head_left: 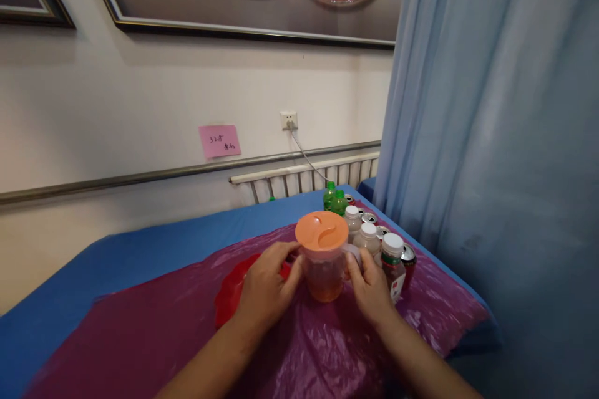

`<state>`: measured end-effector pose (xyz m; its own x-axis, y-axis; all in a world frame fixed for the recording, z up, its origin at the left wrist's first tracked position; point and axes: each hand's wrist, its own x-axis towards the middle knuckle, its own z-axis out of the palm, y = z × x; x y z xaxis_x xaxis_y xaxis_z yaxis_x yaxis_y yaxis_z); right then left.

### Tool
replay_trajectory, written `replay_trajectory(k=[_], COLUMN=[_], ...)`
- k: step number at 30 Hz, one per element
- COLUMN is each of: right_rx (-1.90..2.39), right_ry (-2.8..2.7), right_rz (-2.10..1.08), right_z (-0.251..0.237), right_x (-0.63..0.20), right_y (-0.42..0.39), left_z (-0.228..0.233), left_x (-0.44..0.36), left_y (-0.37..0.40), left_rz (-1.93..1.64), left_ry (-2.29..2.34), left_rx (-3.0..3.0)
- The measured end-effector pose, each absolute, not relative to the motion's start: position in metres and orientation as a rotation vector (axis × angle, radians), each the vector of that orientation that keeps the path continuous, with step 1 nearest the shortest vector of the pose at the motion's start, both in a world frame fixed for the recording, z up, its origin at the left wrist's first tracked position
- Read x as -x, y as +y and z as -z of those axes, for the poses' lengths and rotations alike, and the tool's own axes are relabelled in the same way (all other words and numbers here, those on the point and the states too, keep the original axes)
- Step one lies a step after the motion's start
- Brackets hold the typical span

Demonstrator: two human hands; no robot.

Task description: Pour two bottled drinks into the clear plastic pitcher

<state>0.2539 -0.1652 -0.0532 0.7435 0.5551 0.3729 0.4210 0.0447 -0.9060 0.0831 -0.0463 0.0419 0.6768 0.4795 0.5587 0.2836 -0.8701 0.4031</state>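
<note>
A clear plastic pitcher (324, 274) with an orange lid (322, 232) is upright in front of me, over the purple plastic sheet. My left hand (269, 283) holds its left side, thumb and fingers against the wall near the rim. On the right, my right hand (369, 283) is closed around the pitcher's handle. Some orange tint shows at the pitcher's bottom. Partly behind my left hand lies a red dish (229, 290) with a wavy edge.
Right of the pitcher stand white-capped bottles (393, 262), several drink cans (409, 257) and green bottles (337, 202). The purple sheet (154, 324) covers a blue bed or table (154, 249). A blue curtain (496, 137) hangs at right; a cord (306, 156) runs down from a wall socket (289, 120).
</note>
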Motion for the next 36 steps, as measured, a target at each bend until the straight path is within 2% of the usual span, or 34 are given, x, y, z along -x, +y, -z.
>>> replay_trajectory(k=[7,13,15,19,22,36], right_rx=[1.44,1.417,1.42,1.45,1.485,1.578], right_ry=[-0.758,-0.65,-0.65,-0.679,-0.706,-0.79], right_rz=[-0.236,-0.199,-0.179,-0.123,-0.076,0.071], right_z=[0.045,0.043,0.045,0.048,0.05,0.05], right_x=[-0.252,-0.231,-0.225,-0.222,-0.225,-0.222], right_y=[-0.163,-0.159,-0.159,-0.16,-0.16,-0.159], left_z=[-0.023,-0.057,-0.075,-0.108,-0.12,-0.118], left_x=[-0.073,-0.088,-0.102,-0.137,-0.158,-0.164], left_y=[-0.049,-0.037,-0.033,-0.033,-0.038,-0.044], left_rz=[-0.884,-0.941,-0.818,-0.254,-0.018,0.001], left_ry=[0.74,0.687,0.722,0.761,0.786,0.783], left_rx=[-2.51,-2.61,-2.747,-3.061,-3.157,-3.261])
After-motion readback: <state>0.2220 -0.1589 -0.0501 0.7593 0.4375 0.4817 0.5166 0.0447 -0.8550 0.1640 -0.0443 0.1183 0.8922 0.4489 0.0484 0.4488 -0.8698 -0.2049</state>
